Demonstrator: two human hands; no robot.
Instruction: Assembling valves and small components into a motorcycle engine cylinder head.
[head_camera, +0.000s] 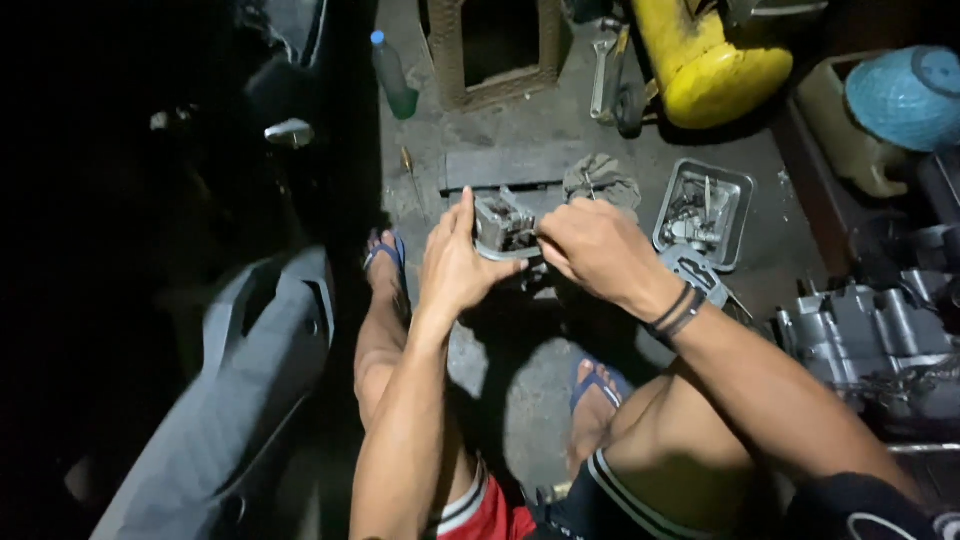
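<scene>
My left hand (455, 262) grips the left side of a small grey metal engine part (503, 226), holding it above the concrete floor. My right hand (593, 248), with dark bands on its wrist, is closed at the part's right edge, its fingertips pressed onto the part. What the fingertips pinch is hidden. My knees and blue sandals (385, 250) show below, as I squat over the floor.
A metal tray of small parts (703, 212) lies to the right, a rag (601, 180) behind the part. A green bottle (394, 75), a yellow tank (705, 62), a wrench (604, 68), a screwdriver (409, 166) and an engine block (868, 335) surround me. A scooter body (240, 380) stands at left.
</scene>
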